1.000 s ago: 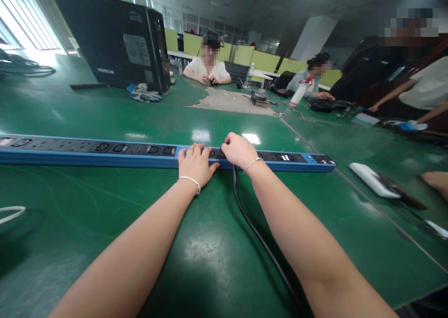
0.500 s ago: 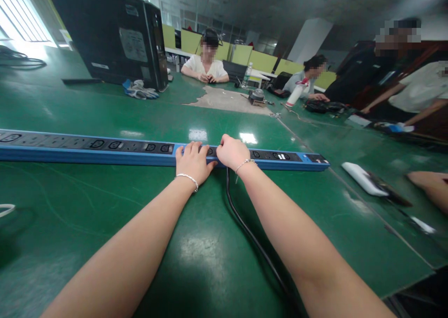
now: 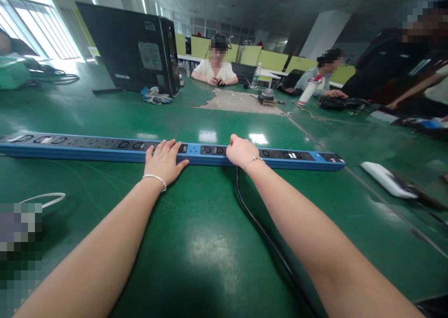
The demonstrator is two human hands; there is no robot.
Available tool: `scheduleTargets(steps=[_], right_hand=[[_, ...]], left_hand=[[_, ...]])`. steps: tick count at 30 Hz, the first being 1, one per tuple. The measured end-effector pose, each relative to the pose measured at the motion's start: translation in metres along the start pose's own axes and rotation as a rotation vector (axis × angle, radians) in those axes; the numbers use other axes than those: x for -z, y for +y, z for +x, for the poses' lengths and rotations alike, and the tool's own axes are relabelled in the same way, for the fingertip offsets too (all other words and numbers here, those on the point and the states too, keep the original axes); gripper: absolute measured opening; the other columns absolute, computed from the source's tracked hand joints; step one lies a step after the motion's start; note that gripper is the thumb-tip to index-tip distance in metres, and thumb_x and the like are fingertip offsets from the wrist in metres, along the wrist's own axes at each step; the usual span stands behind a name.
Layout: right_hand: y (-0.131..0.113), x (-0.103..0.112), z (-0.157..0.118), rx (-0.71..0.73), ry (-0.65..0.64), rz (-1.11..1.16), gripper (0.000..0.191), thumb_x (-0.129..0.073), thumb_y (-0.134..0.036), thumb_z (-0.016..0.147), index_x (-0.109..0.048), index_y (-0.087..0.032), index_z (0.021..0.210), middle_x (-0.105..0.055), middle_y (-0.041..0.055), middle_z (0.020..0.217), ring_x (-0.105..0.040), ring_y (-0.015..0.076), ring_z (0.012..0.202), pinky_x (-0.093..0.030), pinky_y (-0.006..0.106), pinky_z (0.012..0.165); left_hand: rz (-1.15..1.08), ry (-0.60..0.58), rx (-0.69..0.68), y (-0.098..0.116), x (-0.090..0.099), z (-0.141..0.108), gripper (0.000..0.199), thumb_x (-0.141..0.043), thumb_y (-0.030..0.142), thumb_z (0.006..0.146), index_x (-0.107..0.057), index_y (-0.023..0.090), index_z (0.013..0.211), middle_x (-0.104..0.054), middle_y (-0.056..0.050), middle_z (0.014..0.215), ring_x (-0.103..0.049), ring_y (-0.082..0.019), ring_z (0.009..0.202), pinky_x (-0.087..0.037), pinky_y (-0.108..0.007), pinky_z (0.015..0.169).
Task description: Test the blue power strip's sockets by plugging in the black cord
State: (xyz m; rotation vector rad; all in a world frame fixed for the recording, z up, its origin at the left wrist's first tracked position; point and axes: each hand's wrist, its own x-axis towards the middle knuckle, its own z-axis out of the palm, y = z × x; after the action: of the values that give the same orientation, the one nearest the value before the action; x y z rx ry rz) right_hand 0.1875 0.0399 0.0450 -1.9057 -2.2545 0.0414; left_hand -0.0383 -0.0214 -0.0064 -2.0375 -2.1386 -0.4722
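A long blue power strip point(image 3: 297, 161) with black socket panels lies across the green table. My left hand point(image 3: 165, 161) rests over its top, fingers spread and thumb along the near side, left of a light-blue socket. Farther right, my right hand point(image 3: 241, 151) is closed in a fist at the sockets. A black power cable point(image 3: 259, 224) runs down from beneath this fist towards me. The plug at its end is hidden inside the fingers.
A black computer case point(image 3: 140, 52) stands at the back left, with work gloves point(image 3: 156, 95) beside it. A white device point(image 3: 388, 180) lies to the right. A white loop point(image 3: 52, 195) shows at left. Behind are a bottle point(image 3: 257, 75) and several people, one seated opposite point(image 3: 215, 73).
My left hand has shifted left along the power strip, away from the right hand. My right fist keeps its place at the sockets. The view has turned slightly left.
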Motion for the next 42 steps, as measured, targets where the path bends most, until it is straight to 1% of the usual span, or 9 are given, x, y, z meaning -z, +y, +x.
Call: scheduleTargets(steps=[6, 19, 26, 29, 32, 34, 37, 39, 42], right_hand=[[0.001, -0.002, -0.002, -0.035, 0.013, 0.023, 0.028, -0.038, -0.028, 0.082, -0.059, -0.023, 0.101, -0.068, 0.0107, 0.091, -0.064, 0.0258, 0.084, -0.047, 0.037, 0.073], [0.003, 0.005, -0.003, -0.041, 0.043, 0.02, 0.026, -0.042, -0.03, 0.08, -0.062, -0.023, 0.096, -0.069, 0.0086, 0.091, -0.064, 0.0244, 0.085, -0.046, 0.033, 0.071], [0.003, -0.004, -0.006, -0.025, 0.095, 0.059, 0.021, -0.045, -0.029, 0.08, -0.063, -0.022, 0.089, -0.068, 0.0083, 0.09, -0.063, 0.024, 0.088, -0.045, 0.033, 0.076], [0.003, 0.014, -0.01, -0.051, 0.169, 0.085, 0.019, -0.047, -0.027, 0.08, -0.062, -0.021, 0.089, -0.067, 0.0088, 0.084, -0.062, 0.024, 0.083, -0.045, 0.035, 0.074], [0.007, 0.054, -0.008, -0.075, 0.407, 0.154, 0.021, -0.047, -0.028, 0.082, -0.06, -0.018, 0.094, -0.065, 0.009, 0.084, -0.06, 0.0227, 0.083, -0.045, 0.036, 0.075], [0.01, 0.078, -0.003, -0.058, 0.488, 0.2, 0.019, -0.049, -0.027, 0.081, -0.06, -0.017, 0.092, -0.064, 0.0086, 0.085, -0.059, 0.0222, 0.083, -0.045, 0.036, 0.075], [0.009, 0.087, 0.002, -0.018, 0.382, 0.289, 0.014, -0.053, -0.025, 0.076, -0.061, -0.016, 0.083, -0.063, 0.0059, 0.078, -0.059, 0.0194, 0.076, -0.045, 0.034, 0.071], [0.001, 0.074, 0.003, 0.011, 0.261, 0.368, 0.012, -0.052, -0.024, 0.075, -0.06, -0.016, 0.08, -0.063, 0.0043, 0.074, -0.058, 0.0171, 0.07, -0.044, 0.031, 0.069], [-0.02, 0.046, 0.003, 0.064, 0.117, 0.452, 0.013, -0.049, -0.025, 0.077, -0.059, -0.017, 0.081, -0.064, 0.0032, 0.076, -0.058, 0.0151, 0.07, -0.044, 0.028, 0.068]], left_hand=[[0.011, 0.025, 0.008, 0.003, -0.004, -0.002, 0.059, -0.038, 0.054, 0.084, -0.04, 0.025, 0.136, -0.041, -0.008, 0.145, -0.031, -0.027, 0.134, -0.02, -0.049, 0.107], [0.044, 0.045, 0.018, 0.004, -0.002, -0.001, 0.056, -0.04, 0.053, 0.084, -0.043, 0.026, 0.133, -0.045, -0.007, 0.142, -0.036, -0.027, 0.13, -0.023, -0.048, 0.104], [0.043, 0.063, 0.027, 0.004, -0.004, -0.002, 0.056, -0.042, 0.054, 0.084, -0.043, 0.027, 0.133, -0.045, -0.006, 0.142, -0.036, -0.026, 0.13, -0.021, -0.046, 0.105], [0.043, 0.058, 0.033, 0.004, -0.004, -0.002, 0.056, -0.043, 0.054, 0.084, -0.043, 0.027, 0.133, -0.045, -0.006, 0.141, -0.036, -0.026, 0.13, -0.021, -0.046, 0.105], [0.038, 0.044, 0.038, 0.005, -0.003, -0.001, 0.057, -0.044, 0.054, 0.083, -0.043, 0.027, 0.134, -0.044, -0.006, 0.142, -0.034, -0.026, 0.131, -0.02, -0.046, 0.106], [0.033, 0.038, 0.041, 0.005, -0.002, -0.001, 0.057, -0.045, 0.054, 0.083, -0.043, 0.027, 0.134, -0.043, -0.006, 0.143, -0.034, -0.026, 0.131, -0.02, -0.046, 0.106], [0.026, 0.04, 0.036, 0.005, -0.002, -0.002, 0.057, -0.044, 0.053, 0.084, -0.044, 0.026, 0.133, -0.044, -0.007, 0.142, -0.035, -0.026, 0.131, -0.021, -0.047, 0.105], [0.025, 0.042, 0.033, 0.005, -0.002, -0.002, 0.057, -0.044, 0.053, 0.083, -0.043, 0.026, 0.133, -0.044, -0.007, 0.142, -0.035, -0.026, 0.131, -0.021, -0.047, 0.105], [0.025, 0.051, 0.033, 0.004, -0.003, -0.002, 0.057, -0.045, 0.054, 0.083, -0.043, 0.027, 0.133, -0.044, -0.006, 0.143, -0.034, -0.026, 0.131, -0.021, -0.046, 0.105]])
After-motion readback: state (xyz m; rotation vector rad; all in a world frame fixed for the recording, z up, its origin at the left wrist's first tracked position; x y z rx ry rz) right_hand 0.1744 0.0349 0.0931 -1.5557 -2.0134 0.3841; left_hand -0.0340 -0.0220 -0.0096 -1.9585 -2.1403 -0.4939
